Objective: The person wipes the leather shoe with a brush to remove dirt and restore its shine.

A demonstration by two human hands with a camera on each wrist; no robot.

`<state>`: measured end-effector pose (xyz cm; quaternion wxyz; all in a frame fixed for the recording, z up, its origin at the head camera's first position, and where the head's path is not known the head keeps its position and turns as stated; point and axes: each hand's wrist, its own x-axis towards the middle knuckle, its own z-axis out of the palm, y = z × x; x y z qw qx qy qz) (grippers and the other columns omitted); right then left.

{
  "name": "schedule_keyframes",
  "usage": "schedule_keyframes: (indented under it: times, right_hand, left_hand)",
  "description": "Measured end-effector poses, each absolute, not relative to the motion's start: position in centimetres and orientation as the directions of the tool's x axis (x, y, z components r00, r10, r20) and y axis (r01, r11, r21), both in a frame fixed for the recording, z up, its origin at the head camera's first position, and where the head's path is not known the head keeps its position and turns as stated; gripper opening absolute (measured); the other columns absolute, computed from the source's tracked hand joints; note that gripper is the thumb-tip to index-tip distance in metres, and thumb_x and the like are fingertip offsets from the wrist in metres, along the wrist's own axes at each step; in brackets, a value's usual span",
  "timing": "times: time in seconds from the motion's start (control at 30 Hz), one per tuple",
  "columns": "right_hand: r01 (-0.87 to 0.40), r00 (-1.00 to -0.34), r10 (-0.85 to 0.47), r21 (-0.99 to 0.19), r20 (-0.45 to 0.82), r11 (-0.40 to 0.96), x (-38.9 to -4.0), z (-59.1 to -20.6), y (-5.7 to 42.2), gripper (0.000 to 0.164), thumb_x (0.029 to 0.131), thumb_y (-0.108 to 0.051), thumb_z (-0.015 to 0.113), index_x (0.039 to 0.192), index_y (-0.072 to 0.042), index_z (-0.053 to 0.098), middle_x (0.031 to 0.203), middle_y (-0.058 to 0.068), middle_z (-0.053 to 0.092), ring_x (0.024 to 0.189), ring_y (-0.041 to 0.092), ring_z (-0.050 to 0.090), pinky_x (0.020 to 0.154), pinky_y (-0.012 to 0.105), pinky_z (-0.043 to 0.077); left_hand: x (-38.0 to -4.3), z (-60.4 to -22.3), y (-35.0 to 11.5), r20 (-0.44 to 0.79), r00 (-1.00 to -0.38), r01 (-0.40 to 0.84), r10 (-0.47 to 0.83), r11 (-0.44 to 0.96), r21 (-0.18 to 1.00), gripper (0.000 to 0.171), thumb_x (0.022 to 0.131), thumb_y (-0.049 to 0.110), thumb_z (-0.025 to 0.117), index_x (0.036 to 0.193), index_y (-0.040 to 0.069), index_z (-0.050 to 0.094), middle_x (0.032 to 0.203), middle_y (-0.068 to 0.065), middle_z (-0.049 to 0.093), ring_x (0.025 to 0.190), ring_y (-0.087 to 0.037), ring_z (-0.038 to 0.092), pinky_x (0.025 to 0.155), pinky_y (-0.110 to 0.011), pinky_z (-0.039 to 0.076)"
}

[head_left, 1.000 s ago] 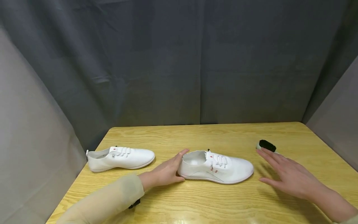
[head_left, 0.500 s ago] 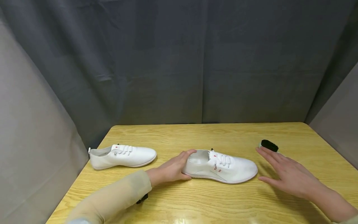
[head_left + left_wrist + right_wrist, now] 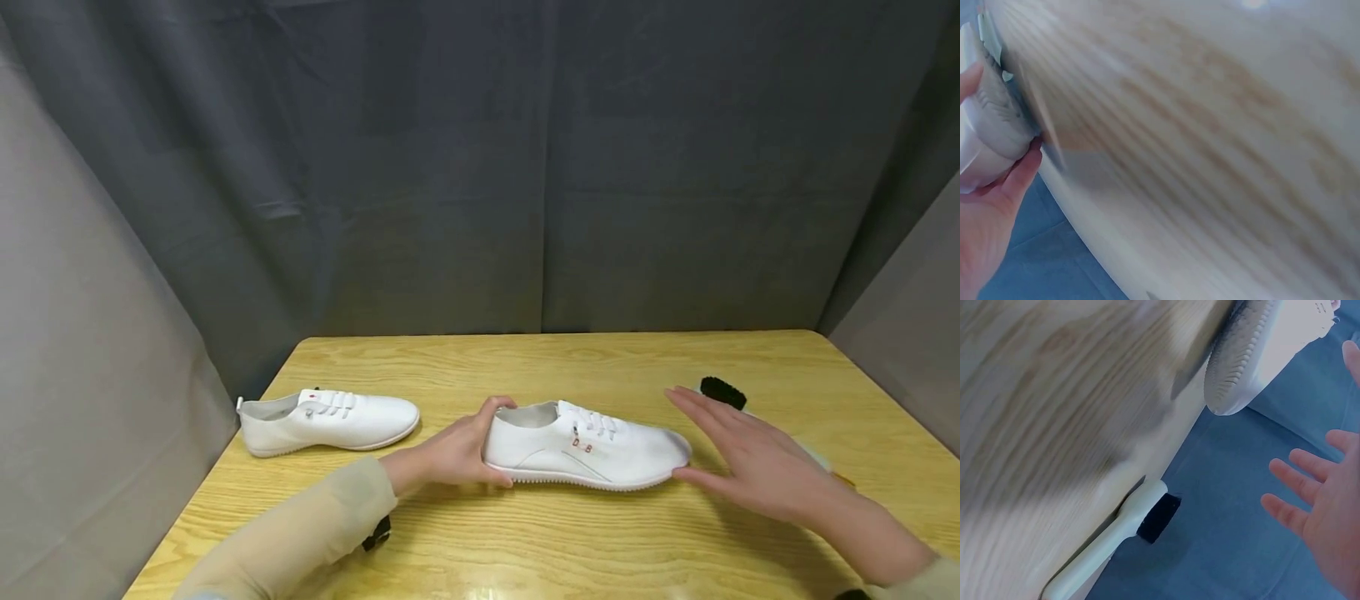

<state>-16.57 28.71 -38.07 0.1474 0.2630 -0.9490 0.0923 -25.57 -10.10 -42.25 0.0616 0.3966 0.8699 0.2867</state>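
White shoe (image 3: pixel 600 454) gripped at heel

Left hand (image 3: pixel 456 450) curls round the heel; shoe extends to its right over mid-table (image 3: pixel 525 550), long axis left-right. Right hand (image 3: pixel 765 467) nearer the toe: fingers straight, thumb apart, nothing held, just beside it; touching or not, can't tell. Brush (image 3: pixel 1105 542) lies behind right hand.
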Motion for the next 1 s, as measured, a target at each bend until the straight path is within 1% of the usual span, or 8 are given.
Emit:
schedule_keyframes:
  times: [0.23,0.4,0.47,0.53,0.63,0.77,0.9,1.0]
  right_hand:
    - [-0.534,-0.814,-0.479,-0.099,0.329,0.840,-17.0,-38.0,28.1,0.088,0.085,-0.053,0.069,0.155,-0.023,0.024,0.151,0.008,0.035,0.127,0.036,0.043,0.089,0.059,0.042]
    - [-0.530,-0.814,-0.472,-0.103,0.339,0.842,-17.2,-37.7,28.3,0.088,0.086,-0.051,0.069,0.155,-0.024,0.022,0.150,0.009,0.036,0.126,0.037,0.044,0.084,0.060,0.044]
    - [-0.522,-0.820,-0.460,-0.114,0.340,0.846,-17.3,-37.5,28.7,0.088,0.086,-0.050,0.069,0.155,-0.025,0.021,0.150,0.009,0.037,0.125,0.038,0.045,0.083,0.061,0.044]
    - [-0.508,-0.831,-0.444,-0.133,0.336,0.851,-17.4,-37.4,29.1,0.089,0.086,-0.048,0.070,0.156,-0.025,0.019,0.149,0.010,0.037,0.125,0.039,0.045,0.083,0.061,0.044]
    - [-0.478,-0.855,-0.413,-0.166,0.315,0.862,-17.7,-37.2,30.1,0.090,0.087,-0.048,0.070,0.156,-0.025,0.018,0.149,0.014,0.038,0.125,0.043,0.044,0.084,0.063,0.042]
    - [-0.428,-0.887,-0.369,-0.196,0.276,0.883,-18.0,-37.2,31.5,0.091,0.087,-0.049,0.069,0.156,-0.024,0.015,0.146,0.022,0.038,0.123,0.048,0.044,0.084,0.066,0.040]
    - [-0.388,-0.908,-0.331,-0.212,0.258,0.897,-18.2,-37.2,32.9,0.091,0.088,-0.048,0.068,0.157,-0.021,0.015,0.145,0.026,0.038,0.122,0.051,0.043,0.085,0.067,0.038]
    - [-0.361,-0.918,-0.305,-0.220,0.252,0.906,-18.4,-37.2,33.8,0.090,0.089,-0.048,0.067,0.156,-0.019,0.016,0.144,0.027,0.037,0.122,0.052,0.042,0.083,0.067,0.038]
  left_hand:
    - [-25.4,-41.8,-10.7,0.078,-0.681,0.593,0.728,0.486,0.642,0.097,0.070,0.033,0.089,0.141,0.019,0.023,0.117,-0.005,0.057,0.096,-0.011,0.056,0.085,-0.027,0.044]
    - [-25.5,-41.7,-10.9,0.020,-0.705,0.514,0.709,0.490,0.704,0.097,0.070,0.033,0.089,0.141,0.023,0.023,0.118,-0.002,0.055,0.098,-0.011,0.056,0.087,-0.028,0.043]
    - [-25.6,-41.7,-11.0,0.009,-0.707,0.495,0.707,0.486,0.720,0.099,0.071,0.033,0.088,0.143,0.026,0.020,0.121,-0.003,0.054,0.102,-0.012,0.055,0.089,-0.029,0.042]
    - [-25.7,-41.7,-11.1,0.013,-0.703,0.495,0.711,0.477,0.726,0.103,0.072,0.033,0.088,0.146,0.025,0.016,0.124,-0.005,0.051,0.105,-0.013,0.053,0.091,-0.030,0.042]
    - [-25.8,-41.8,-11.2,0.028,-0.696,0.497,0.717,0.454,0.739,0.105,0.075,0.031,0.086,0.149,0.026,0.011,0.127,-0.010,0.049,0.106,-0.015,0.054,0.090,-0.030,0.044]
    - [-25.8,-42.0,-11.3,0.037,-0.685,0.498,0.728,0.430,0.753,0.097,0.079,0.027,0.083,0.147,0.026,0.014,0.127,-0.011,0.048,0.103,-0.015,0.056,0.084,-0.028,0.048]
    - [-25.7,-41.9,-11.2,0.027,-0.683,0.503,0.730,0.444,0.742,0.088,0.080,0.028,0.082,0.142,0.023,0.020,0.126,-0.008,0.048,0.104,-0.015,0.053,0.086,-0.028,0.046]
    - [-25.6,-41.9,-11.2,0.021,-0.689,0.488,0.724,0.443,0.753,0.087,0.079,0.026,0.083,0.140,0.022,0.021,0.125,-0.008,0.048,0.106,-0.016,0.052,0.089,-0.029,0.045]
